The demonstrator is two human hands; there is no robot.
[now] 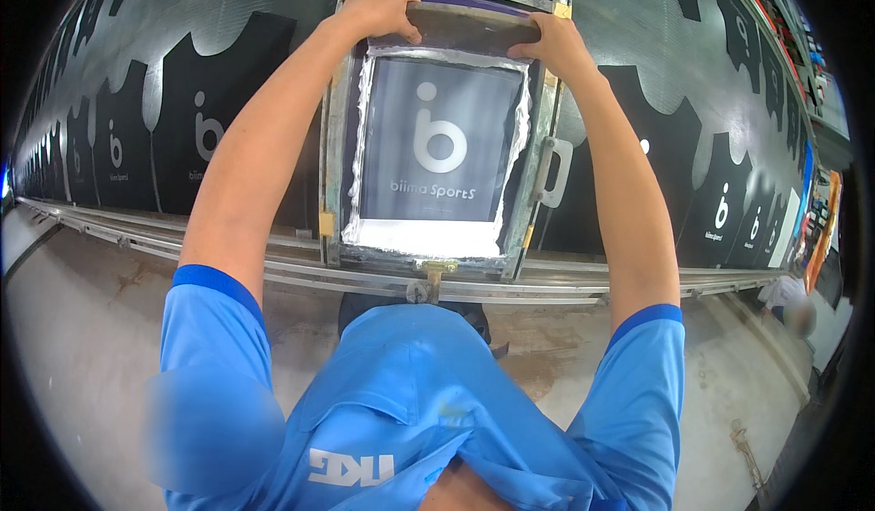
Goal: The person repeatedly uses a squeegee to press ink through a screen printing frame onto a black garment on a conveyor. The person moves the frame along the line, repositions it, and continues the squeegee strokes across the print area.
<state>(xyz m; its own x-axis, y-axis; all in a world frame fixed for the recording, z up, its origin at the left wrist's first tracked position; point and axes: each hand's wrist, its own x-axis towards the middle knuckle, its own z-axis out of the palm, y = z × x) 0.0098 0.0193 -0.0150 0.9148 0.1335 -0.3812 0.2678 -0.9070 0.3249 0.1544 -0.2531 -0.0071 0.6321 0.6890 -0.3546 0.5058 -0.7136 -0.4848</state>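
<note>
A screen-printing frame (334, 169) lies in front of me over the long table. At its far end a wide, dark squeegee (474, 26) spans the screen crosswise. My left hand (385, 11) is closed on the squeegee's left end, thumb toward me. At the right end my right hand (560, 46) grips it the same way. Thick white ink (428, 237) forms a band along the near edge of the mesh (387, 110), with ragged streaks up both sides. A white round-letter design shows through the middle of the mesh. The squeegee's lower edge is partly hidden by ink.
Black shirt panels (232, 101) with white prints lie along the table on both sides. A pale handle (554, 172) sticks out from the frame's right side. Metal rails (583, 288) run along the near table edge. Another person (786, 303) is at the far right.
</note>
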